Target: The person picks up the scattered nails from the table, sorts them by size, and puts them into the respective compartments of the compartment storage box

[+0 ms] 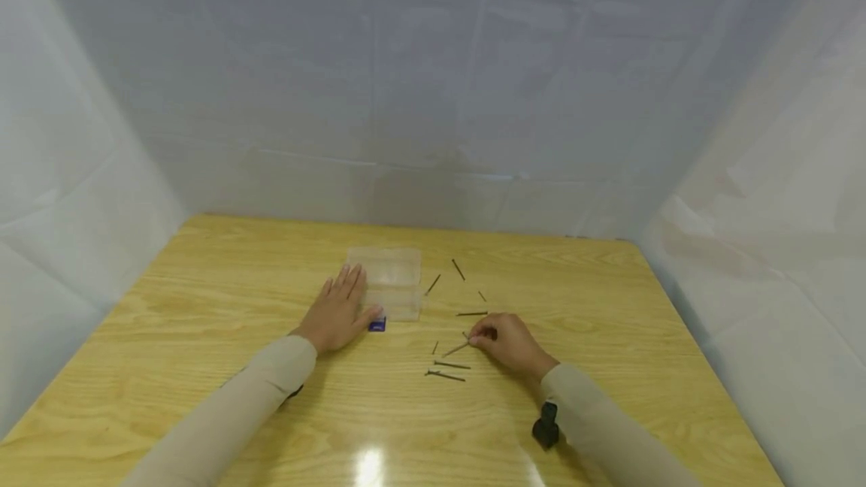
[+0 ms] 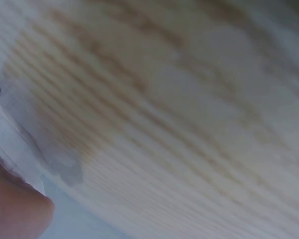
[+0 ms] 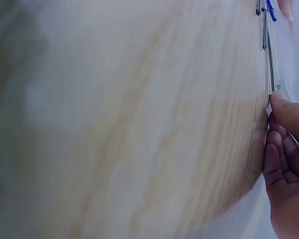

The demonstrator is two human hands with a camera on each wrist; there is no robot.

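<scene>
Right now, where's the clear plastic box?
Head view: the clear plastic box sits on the wooden table left of centre, under the left hand's fingertips, scattered nails to its right.

You are not seeing any readable text; the blue tag by the box is perhaps bearing print, too small to tell.

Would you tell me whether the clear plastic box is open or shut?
Open: the clear plastic box lies spread in two halves; left hand rests flat beside it.
</scene>
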